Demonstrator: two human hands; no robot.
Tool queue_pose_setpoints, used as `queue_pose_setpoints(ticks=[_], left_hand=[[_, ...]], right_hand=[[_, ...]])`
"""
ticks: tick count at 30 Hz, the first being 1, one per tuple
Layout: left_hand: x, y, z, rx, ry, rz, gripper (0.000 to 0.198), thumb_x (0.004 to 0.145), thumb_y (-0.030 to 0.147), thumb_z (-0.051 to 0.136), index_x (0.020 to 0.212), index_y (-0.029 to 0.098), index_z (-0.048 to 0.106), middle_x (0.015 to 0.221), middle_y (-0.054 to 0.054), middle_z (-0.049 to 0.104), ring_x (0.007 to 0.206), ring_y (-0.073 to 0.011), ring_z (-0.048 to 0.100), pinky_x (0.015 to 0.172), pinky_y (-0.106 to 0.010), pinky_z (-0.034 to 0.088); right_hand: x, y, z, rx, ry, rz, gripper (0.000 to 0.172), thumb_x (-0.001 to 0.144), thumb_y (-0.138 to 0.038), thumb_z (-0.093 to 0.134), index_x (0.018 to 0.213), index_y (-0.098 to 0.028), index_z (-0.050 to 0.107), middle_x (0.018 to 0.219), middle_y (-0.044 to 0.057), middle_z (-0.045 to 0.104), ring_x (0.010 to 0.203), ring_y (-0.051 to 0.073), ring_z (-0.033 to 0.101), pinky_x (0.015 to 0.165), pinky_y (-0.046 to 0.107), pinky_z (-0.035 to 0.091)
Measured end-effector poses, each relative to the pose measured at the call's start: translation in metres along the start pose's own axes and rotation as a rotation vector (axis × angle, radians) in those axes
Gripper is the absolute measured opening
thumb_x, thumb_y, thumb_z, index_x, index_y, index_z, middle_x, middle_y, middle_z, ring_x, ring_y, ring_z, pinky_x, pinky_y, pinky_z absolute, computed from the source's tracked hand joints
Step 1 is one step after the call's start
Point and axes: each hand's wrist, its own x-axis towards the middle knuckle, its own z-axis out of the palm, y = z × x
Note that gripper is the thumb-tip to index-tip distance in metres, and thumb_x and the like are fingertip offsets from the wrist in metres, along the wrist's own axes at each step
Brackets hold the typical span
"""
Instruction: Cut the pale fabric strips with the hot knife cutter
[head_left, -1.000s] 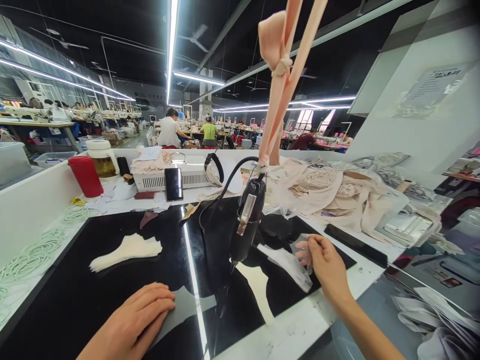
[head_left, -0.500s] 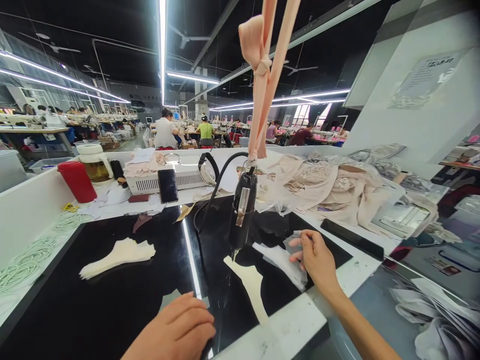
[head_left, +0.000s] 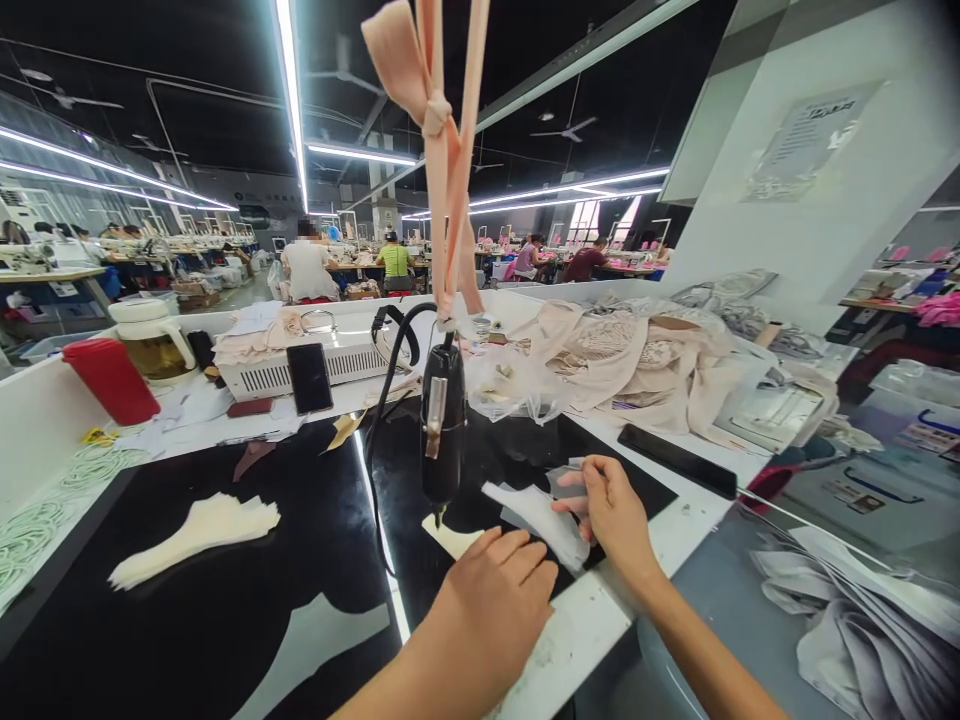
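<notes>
My left hand (head_left: 495, 600) lies over a cream fabric piece (head_left: 448, 541), its fingers stretched forward and covering most of the cut shape. Just beyond them hangs a black corded hand tool (head_left: 441, 425), tip down at the piece's far end. My right hand (head_left: 615, 515) is closed in a pinch at a thin translucent sheet (head_left: 564, 484), above white cut pieces (head_left: 544, 520) on the black board (head_left: 315, 540). A translucent grey cut piece (head_left: 311, 640) lies flat left of my left forearm. Farther left sits a stack of cream pieces (head_left: 199, 535).
Peach straps (head_left: 442, 190) hold up the tool. Behind the board stand a phone (head_left: 309, 378), a white vented box (head_left: 247, 376), a red cup (head_left: 111, 380) and a glass jug (head_left: 154, 345). Beige garments (head_left: 637, 360) are heaped at the back right. Grey fabric (head_left: 870, 620) hangs at lower right.
My left hand has moved right, off the translucent grey piece and onto the cream piece under the tool. The right hand stays at the thin sheet. The view has shifted slightly right.
</notes>
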Motion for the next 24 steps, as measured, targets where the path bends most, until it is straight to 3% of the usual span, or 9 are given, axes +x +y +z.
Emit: queue_pose_setpoints(ticks=[5,12,14,17,19,22,24], left_hand=[[0.029,-0.005,0.02,-0.001,-0.063,-0.088,0.039,0.101,0.038,0.066,0.132,0.014,0.061,0.136,-0.011,0.068,0.134,-0.0292,0.058,0.117,-0.048,0.042],[0.033,-0.011,0.03,-0.022,-0.134,-0.126,0.04,0.101,0.039,0.064,0.133,0.013,0.063,0.138,-0.011,0.067,0.131,-0.0303,0.061,0.117,-0.051,0.042],[0.033,-0.011,0.029,-0.033,-0.137,-0.13,0.04,0.102,0.038,0.063,0.133,0.014,0.063,0.139,-0.011,0.067,0.131,-0.0297,0.06,0.118,-0.051,0.041],[0.033,-0.011,0.027,-0.059,-0.13,-0.132,0.037,0.102,0.036,0.064,0.131,0.014,0.064,0.138,-0.012,0.067,0.131,-0.0296,0.06,0.119,-0.051,0.04],[0.032,-0.009,0.024,-0.086,-0.118,-0.132,0.035,0.101,0.035,0.065,0.129,0.014,0.065,0.139,-0.012,0.066,0.132,-0.0299,0.059,0.119,-0.053,0.04],[0.023,-0.003,0.013,-0.157,-0.069,-0.14,0.034,0.103,0.031,0.061,0.134,0.018,0.061,0.142,-0.01,0.064,0.136,-0.0269,0.056,0.121,-0.052,0.037],[0.013,0.003,-0.002,-0.346,0.006,-0.178,0.033,0.106,0.028,0.053,0.137,0.019,0.059,0.142,-0.01,0.064,0.136,-0.0241,0.055,0.122,-0.047,0.035]], right_hand=[[-0.005,-0.002,0.002,0.062,-0.007,0.004,0.035,0.101,-0.039,0.064,0.129,-0.017,0.062,0.12,0.008,0.068,0.096,0.022,0.071,0.08,0.041,0.062],[-0.005,-0.002,-0.012,0.209,0.059,-0.046,0.032,0.102,-0.041,0.061,0.124,-0.017,0.062,0.106,0.005,0.069,0.078,0.016,0.069,0.066,0.031,0.06],[-0.005,-0.005,-0.018,0.258,0.113,-0.082,0.033,0.104,-0.043,0.058,0.122,-0.016,0.061,0.098,0.003,0.067,0.067,0.011,0.063,0.056,0.025,0.055],[-0.013,-0.014,-0.025,0.286,0.141,-0.13,0.033,0.103,-0.05,0.056,0.116,-0.019,0.057,0.087,-0.002,0.062,0.049,0.006,0.049,0.039,0.017,0.036],[-0.025,-0.023,-0.025,0.268,0.083,-0.142,0.036,0.098,-0.057,0.059,0.109,-0.023,0.054,0.078,-0.005,0.059,0.043,0.005,0.042,0.035,0.016,0.026],[-0.049,-0.034,-0.019,0.207,-0.083,-0.147,0.04,0.095,-0.063,0.06,0.104,-0.025,0.053,0.06,-0.009,0.051,0.039,0.006,0.034,0.037,0.017,0.023],[-0.066,-0.04,-0.011,0.159,-0.205,-0.154,0.04,0.095,-0.064,0.059,0.102,-0.025,0.053,0.051,-0.011,0.044,0.039,0.008,0.03,0.039,0.019,0.023]])
